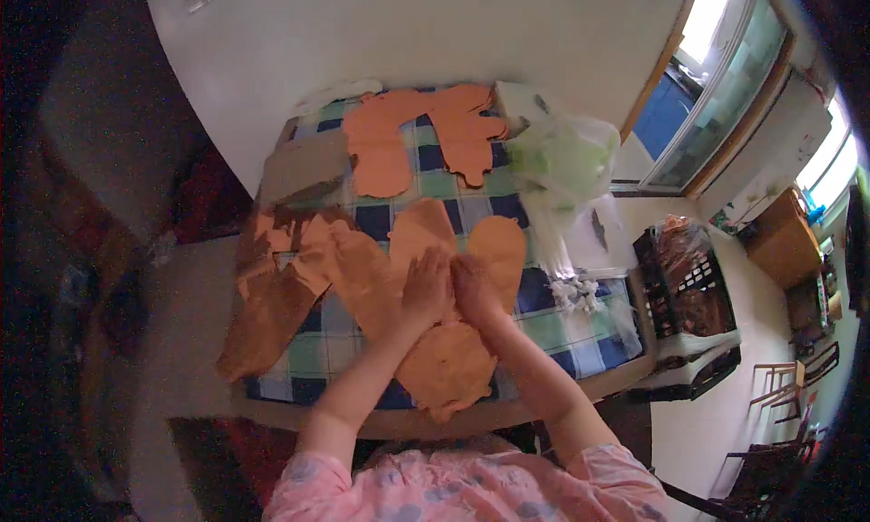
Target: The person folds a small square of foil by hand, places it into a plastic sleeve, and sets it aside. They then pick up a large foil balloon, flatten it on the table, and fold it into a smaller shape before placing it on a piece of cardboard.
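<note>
In front of me on a checked cloth, an orange cut-out piece [421,221] of thin sheet lies with its far end showing beyond my hands. My left hand [428,286] rests flat on it, fingers stretched forward. Close beside, my right hand [474,286] presses at the piece's right edge with fingers folded in; what they pinch, if anything, is hidden. A rounded orange piece [446,368] with small bumps on its near edge lies between my forearms. Long orange pieces lie on both sides, the right one [498,250] rounded at its far end.
Stacked orange cut-outs [376,150] lie at the table's far side. Orange scraps [281,259] and a brown piece [263,327] cover the left. At right are a pale green plastic bag [566,159], white scraps [575,294] and a black crate [684,282] beside the table.
</note>
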{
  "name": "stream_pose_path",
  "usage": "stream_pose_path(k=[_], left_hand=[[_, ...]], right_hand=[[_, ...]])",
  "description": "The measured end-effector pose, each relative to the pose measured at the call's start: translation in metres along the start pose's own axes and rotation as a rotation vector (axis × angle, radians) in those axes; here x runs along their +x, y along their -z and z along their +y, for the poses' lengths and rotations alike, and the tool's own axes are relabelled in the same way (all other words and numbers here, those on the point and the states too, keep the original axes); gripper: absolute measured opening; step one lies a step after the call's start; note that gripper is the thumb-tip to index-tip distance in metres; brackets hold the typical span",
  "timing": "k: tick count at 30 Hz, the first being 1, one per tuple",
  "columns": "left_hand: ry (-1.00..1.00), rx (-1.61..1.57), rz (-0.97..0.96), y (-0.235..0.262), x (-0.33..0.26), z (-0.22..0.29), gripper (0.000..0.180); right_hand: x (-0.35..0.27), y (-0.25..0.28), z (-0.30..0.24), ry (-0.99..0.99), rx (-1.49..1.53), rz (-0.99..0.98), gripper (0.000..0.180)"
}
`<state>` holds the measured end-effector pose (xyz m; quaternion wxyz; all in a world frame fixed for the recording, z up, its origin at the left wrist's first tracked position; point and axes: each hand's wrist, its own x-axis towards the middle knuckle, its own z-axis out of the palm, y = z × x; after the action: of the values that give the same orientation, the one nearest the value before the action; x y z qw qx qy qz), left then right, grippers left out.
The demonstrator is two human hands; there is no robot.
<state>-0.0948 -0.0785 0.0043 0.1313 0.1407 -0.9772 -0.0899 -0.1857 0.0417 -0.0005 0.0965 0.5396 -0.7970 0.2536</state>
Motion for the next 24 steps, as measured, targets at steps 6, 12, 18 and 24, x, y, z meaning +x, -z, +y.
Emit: stream_pose_path(k=[6, 12, 18, 24], left_hand=[[-0.027, 0.043, -0.048, -0.004, -0.027, 0.007, 0.054], [-0.052, -0.02, 0.07, -0.008, -0.029, -0.002, 0.051], [-0.057, -0.099, 0.098, -0.001, -0.029, -0.001, 0.049], [-0.019, -0.077, -0.024, 0.001, -0.027, 0.0, 0.051]], right_hand=[[0.02, 0.04, -0.028, -0.458, 0.229, -0.494, 0.031], [-0.046, 0.059, 0.014, -0.443, 0.147, 0.259, 0.024], [-0.055, 0.069, 0.011, -0.63, 0.119, 0.187, 0.035], [-0.034, 0.066, -0.003, -0.698, 0.282, 0.203, 0.037]])
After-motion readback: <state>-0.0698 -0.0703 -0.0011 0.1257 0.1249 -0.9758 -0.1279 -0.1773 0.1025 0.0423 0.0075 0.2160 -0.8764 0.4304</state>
